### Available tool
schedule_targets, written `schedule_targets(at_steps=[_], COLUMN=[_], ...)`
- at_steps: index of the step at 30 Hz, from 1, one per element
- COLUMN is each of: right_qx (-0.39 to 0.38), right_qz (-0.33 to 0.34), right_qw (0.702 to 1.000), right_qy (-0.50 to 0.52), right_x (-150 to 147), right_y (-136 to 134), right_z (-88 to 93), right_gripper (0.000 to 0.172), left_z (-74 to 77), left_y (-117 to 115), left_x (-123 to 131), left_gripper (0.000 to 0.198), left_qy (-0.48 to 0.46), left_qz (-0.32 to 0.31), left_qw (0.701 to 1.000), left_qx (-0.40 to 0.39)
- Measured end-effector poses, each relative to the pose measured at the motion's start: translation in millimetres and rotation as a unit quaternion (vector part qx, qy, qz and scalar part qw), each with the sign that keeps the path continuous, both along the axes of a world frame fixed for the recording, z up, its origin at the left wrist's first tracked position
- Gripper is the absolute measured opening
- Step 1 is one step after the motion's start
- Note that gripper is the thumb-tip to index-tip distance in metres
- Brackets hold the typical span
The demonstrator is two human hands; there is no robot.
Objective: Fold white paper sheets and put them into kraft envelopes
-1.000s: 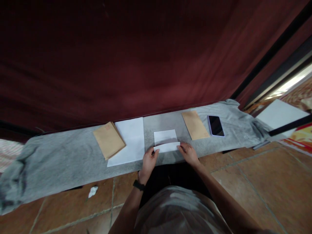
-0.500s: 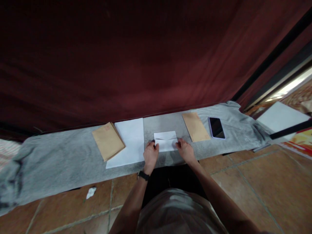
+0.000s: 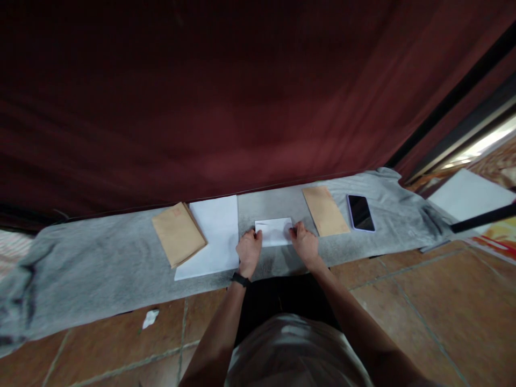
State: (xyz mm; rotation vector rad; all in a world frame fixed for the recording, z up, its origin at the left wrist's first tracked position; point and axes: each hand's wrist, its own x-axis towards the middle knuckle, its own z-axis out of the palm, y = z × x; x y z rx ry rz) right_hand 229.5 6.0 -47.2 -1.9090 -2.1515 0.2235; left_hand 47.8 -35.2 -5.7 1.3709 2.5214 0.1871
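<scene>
A folded sheet of white paper lies on the grey cloth, its near part doubled over almost to the far edge. My left hand grips the paper's left end, thumb on top and fingers curled at the side. At the right end my right hand pinches the same sheet. To the left are larger white sheets, partly covered by a small stack of brown envelopes. Right of my hands lies another brown envelope.
A phone in a light purple case lies right of the single envelope. Grey cloth covers the long narrow bench, with a dark red curtain behind it. A crumpled white scrap is on the tiled floor.
The near flap of the paper has moved away from me, up to near the far edge, so the sheet looks narrower. Both hands have shifted slightly forward with it.
</scene>
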Motion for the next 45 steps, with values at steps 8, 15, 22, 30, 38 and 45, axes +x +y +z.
schedule_targets(at_steps=[8, 15, 22, 30, 38, 45], right_qx=[0.012, 0.048, 0.107, 0.111, 0.101, 0.061], right_qz=[0.016, 0.027, 0.166, 0.253, 0.236, 0.257], right_qw=[1.000, 0.998, 0.976, 0.961, 0.966, 0.963], right_qy=[-0.013, 0.014, 0.087, 0.032, -0.030, -0.050], right_x=[-6, -4, -7, -10, -13, -11], right_y=[12, 11, -12, -31, -31, -31], right_z=[1.9, 0.2, -3.8, -21.3, -20.0, -14.6], right_gripper=[0.030, 0.033, 0.044, 0.056, 0.052, 0.055], left_z=[-9.7, -15.0, -15.8, -14.9, -13.1, -33.5], left_y=[12, 14, 11, 14, 6, -11], left_x=[-3, -3, -2, -1, 5, 39], left_gripper=[0.043, 0.044, 0.045, 0.045, 0.037, 0.052], left_qy=[0.018, 0.026, 0.040, 0.047, 0.072, 0.031], left_qz=[0.009, 0.004, -0.020, -0.029, -0.014, -0.279], left_qw=[1.000, 0.999, 0.999, 0.998, 0.995, 0.941], left_qx=[0.013, 0.020, 0.029, 0.025, 0.072, 0.188])
